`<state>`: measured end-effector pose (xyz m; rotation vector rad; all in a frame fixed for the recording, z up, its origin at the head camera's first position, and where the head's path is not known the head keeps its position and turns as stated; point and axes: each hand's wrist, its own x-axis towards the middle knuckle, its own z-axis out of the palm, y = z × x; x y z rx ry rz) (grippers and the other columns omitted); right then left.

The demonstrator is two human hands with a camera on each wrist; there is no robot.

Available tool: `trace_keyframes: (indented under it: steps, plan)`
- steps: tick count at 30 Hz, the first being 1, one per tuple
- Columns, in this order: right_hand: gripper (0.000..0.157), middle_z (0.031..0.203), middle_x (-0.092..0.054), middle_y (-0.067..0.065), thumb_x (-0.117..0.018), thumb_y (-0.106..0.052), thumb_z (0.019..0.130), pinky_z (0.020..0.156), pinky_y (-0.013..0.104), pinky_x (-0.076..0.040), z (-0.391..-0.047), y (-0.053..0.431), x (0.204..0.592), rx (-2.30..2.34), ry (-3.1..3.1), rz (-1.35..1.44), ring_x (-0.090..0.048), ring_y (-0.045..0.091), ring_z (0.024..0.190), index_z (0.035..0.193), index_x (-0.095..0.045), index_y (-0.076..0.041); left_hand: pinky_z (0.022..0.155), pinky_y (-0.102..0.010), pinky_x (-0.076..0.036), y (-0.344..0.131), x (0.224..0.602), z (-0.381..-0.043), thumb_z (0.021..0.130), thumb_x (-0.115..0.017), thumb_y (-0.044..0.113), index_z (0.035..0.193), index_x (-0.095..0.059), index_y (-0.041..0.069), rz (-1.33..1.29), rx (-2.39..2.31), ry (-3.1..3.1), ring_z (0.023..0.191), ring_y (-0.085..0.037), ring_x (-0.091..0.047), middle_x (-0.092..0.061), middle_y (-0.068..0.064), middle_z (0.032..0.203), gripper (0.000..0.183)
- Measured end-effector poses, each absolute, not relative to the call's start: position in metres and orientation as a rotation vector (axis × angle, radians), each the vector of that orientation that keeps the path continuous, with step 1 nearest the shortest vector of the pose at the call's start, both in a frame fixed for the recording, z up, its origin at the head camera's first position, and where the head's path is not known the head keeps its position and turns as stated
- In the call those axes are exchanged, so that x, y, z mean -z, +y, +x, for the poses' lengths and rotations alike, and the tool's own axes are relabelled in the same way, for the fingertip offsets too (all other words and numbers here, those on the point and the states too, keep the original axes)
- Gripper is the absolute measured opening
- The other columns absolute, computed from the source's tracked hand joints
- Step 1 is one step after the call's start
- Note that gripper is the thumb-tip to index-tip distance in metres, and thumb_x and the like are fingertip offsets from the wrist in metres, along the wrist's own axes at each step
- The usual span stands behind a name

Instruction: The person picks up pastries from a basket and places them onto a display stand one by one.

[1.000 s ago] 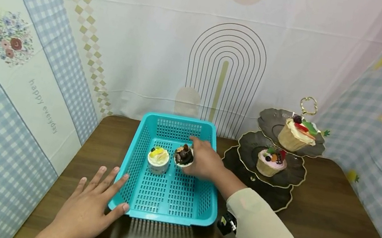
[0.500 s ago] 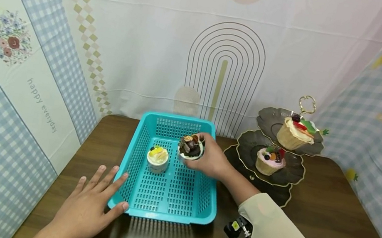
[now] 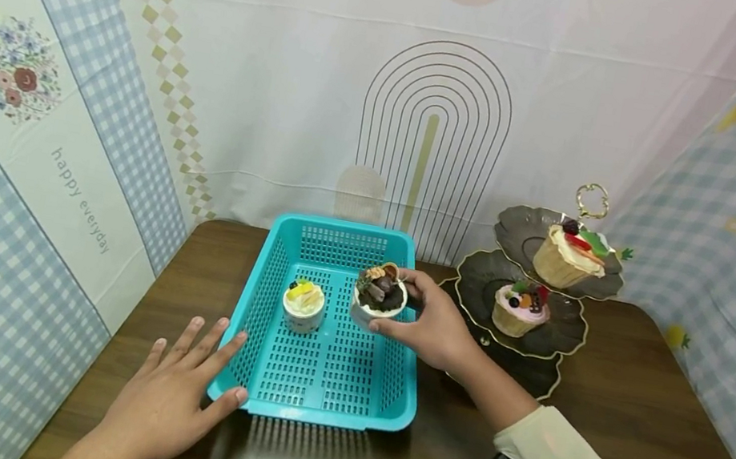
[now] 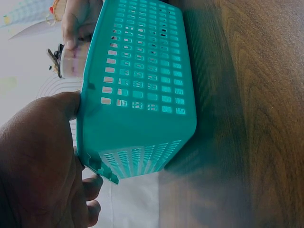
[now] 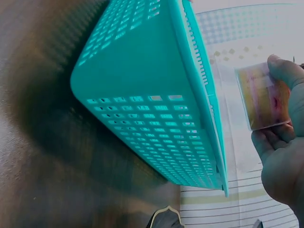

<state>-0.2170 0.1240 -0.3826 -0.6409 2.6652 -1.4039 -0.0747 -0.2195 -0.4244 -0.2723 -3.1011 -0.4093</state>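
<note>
My right hand (image 3: 439, 329) grips a dessert cup (image 3: 380, 297) topped with chocolate pieces, above the right side of a turquoise plastic basket (image 3: 315, 417). In the right wrist view the cup (image 5: 261, 97) is clear-sided with yellow and pink layers, held between thumb and fingers above the basket's rim. A second dessert cup (image 3: 303, 306), with cream and yellow fruit on top, stands inside the basket. My left hand (image 3: 167, 399) has its fingers spread and rests at the basket's near left corner. In the left wrist view its thumb touches the rim (image 4: 84, 118).
At the right stands a three-tier dark cake stand (image 3: 476, 280) with gold edges and a ring handle. A fruit-topped cupcake (image 3: 564, 258) sits on its top tier, a pink-cream cupcake (image 3: 519, 313) on the middle one. Patterned cloths surround the wooden table (image 3: 638, 405).
My right hand has lifted the chocolate-topped dessert cup and carried it right and nearer to me. My left hand has stayed in place at the basket.
</note>
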Motion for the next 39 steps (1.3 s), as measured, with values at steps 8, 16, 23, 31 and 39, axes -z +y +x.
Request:
trace_keyframes:
  steps: [8, 16, 23, 31, 39]
  plan:
    - [0.086, 0.130, -0.067, 0.012, -0.094, -0.027, 0.077, 0.087, 0.044, -0.059, -0.202, 0.148, 0.379, 1.388, 2.681, -0.623, -0.066, 0.027, 0.114, 0.150, -0.052, -0.009, 0.116, -0.073, -0.012, -0.220, 0.425, -0.074, 0.097, -0.036, 0.078, 0.162, -0.034, 0.029, -0.266, 0.410, -3.097, 0.156, -0.034, -0.007, -0.017, -0.002, 0.169, 0.082]
    - [0.086, 0.128, -0.068, 0.013, -0.093, -0.031, 0.076, 0.088, 0.045, -0.058, -0.188, 0.176, 0.383, 1.394, 2.707, -0.587, -0.068, 0.026, 0.114, 0.149, -0.054, -0.009, 0.116, -0.072, -0.012, -0.220, 0.425, -0.075, 0.097, -0.035, 0.078, 0.162, -0.033, 0.030, -0.263, 0.410, -3.097, 0.156, -0.033, -0.005, -0.016, -0.001, 0.170, 0.082]
    - [0.085, 0.133, -0.065, 0.017, -0.093, -0.032, 0.076, 0.089, 0.039, -0.058, -0.174, 0.203, 0.390, 1.376, 2.756, -0.550, -0.067, 0.028, 0.115, 0.148, -0.056, -0.006, 0.117, -0.072, -0.011, -0.220, 0.425, -0.075, 0.097, -0.036, 0.078, 0.162, -0.033, 0.030, -0.267, 0.407, -3.099, 0.157, -0.032, -0.004, -0.015, -0.001, 0.170, 0.081]
    - [0.084, 0.135, -0.064, 0.020, -0.093, -0.032, 0.076, 0.087, 0.028, -0.057, -0.160, 0.223, 0.394, 1.347, 2.820, -0.494, -0.066, 0.030, 0.117, 0.146, -0.057, -0.003, 0.116, -0.072, -0.012, -0.220, 0.424, -0.075, 0.098, -0.038, 0.075, 0.162, -0.033, 0.028, -0.279, 0.408, -3.081, 0.156, -0.034, -0.006, -0.017, -0.003, 0.169, 0.080]
    - [0.083, 0.133, -0.065, 0.019, -0.094, -0.028, 0.075, 0.085, 0.029, -0.059, -0.150, 0.236, 0.411, 1.420, 2.775, -0.448, -0.066, 0.026, 0.114, 0.144, -0.057, 0.001, 0.116, -0.073, -0.011, -0.220, 0.422, -0.074, 0.099, -0.040, 0.073, 0.163, -0.032, 0.028, -0.287, 0.413, -3.086, 0.156, -0.035, -0.005, -0.016, -0.004, 0.170, 0.079]
